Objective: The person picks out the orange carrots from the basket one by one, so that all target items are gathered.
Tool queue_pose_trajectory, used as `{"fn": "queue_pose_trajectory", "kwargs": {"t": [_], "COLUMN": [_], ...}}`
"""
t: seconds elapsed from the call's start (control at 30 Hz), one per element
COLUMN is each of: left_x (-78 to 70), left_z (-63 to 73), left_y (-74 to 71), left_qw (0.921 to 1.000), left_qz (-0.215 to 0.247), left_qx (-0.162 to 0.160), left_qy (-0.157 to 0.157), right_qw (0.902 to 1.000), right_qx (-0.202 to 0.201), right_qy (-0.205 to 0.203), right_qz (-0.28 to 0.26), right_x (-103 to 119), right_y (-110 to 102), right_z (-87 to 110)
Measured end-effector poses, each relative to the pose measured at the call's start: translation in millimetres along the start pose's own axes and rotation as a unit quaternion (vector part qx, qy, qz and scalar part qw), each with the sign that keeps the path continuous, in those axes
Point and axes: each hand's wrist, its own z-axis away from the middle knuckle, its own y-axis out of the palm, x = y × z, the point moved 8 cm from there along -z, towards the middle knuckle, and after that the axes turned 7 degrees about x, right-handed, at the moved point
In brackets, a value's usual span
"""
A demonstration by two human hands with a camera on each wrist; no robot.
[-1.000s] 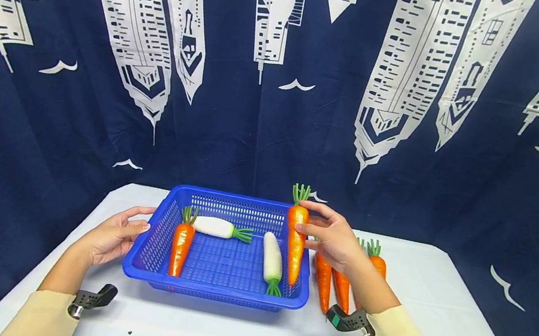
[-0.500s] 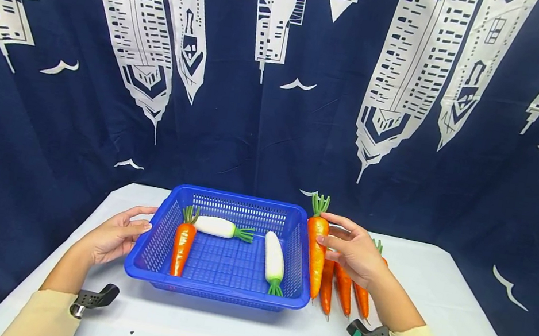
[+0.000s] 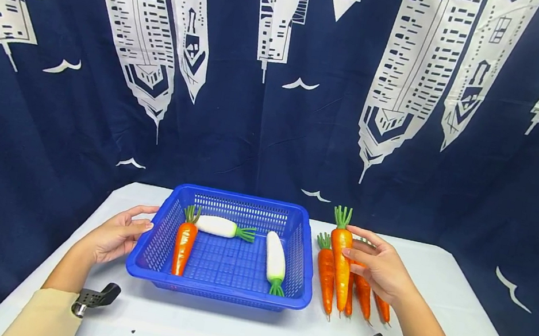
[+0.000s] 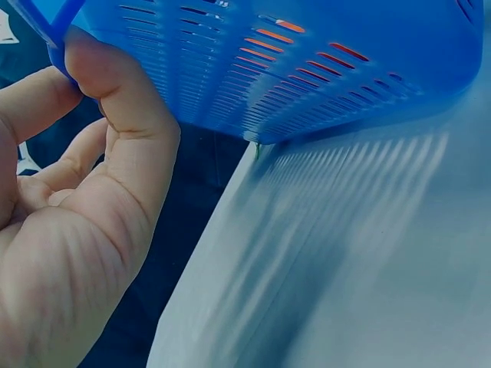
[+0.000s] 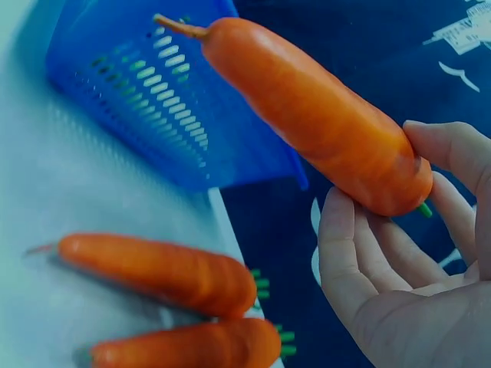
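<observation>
My right hand [image 3: 380, 266] pinches an orange carrot [image 5: 322, 115] near its green-stemmed top, holding it tip down above several other carrots [image 3: 325, 275] lying on the table right of the basket. In the right wrist view, two lying carrots [image 5: 161, 272] show below the held one. The thumb and index finger of my left hand [image 3: 118, 235] pinch the left rim of the blue plastic basket [image 3: 216, 293]; the left wrist view shows the grip at its rim [image 4: 65, 31]. Inside the basket are one carrot [image 3: 183, 248] and two white radishes [image 3: 216, 225] with green stems.
The white table [image 3: 203, 332] carries the basket and the carrots. A dark blue cloth [image 3: 233, 128] with white building prints hangs behind its far edge. Each forearm has a black wrist mount [image 3: 95, 299].
My right hand has carried the carrot rightward, from over the basket's right side to above the carrots on the table. The left hand and the basket stay in place.
</observation>
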Motion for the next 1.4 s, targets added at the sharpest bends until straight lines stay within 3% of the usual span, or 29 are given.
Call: {"fn": "queue_pose_trajectory", "kwargs": {"t": [0.13,0.73,0.9,1.07,1.4], "left_x": [-1.4,-1.0,0.1,1.6,1.9], "left_z": [0.4,0.4,-0.5,-0.8,-0.3], "left_y": [1.8,0.5,-1.6,-3.8,-4.1], "left_qw": [1.0,0.9999,0.9999,0.9999,0.9997], "left_qz": [-0.001,-0.008,-0.006,-0.006,-0.009], "left_qx": [0.0,-0.007,-0.008,-0.011,-0.021], "left_qy": [-0.002,-0.004,-0.002,-0.003,-0.012], "right_qw": [1.0,0.9976,0.9947,0.9955,0.9951], "right_qx": [-0.004,-0.017,-0.011,0.003,-0.012], "right_qy": [0.004,0.001,-0.006,-0.009,0.031], "right_qz": [0.008,-0.067,-0.102,-0.094,-0.093], "right_x": [-11,-39,-48,-57,-75], "right_y": [-11,-65,-86,-105,-138], "right_z": [4.3,20.5,23.2,25.6,26.5]}}
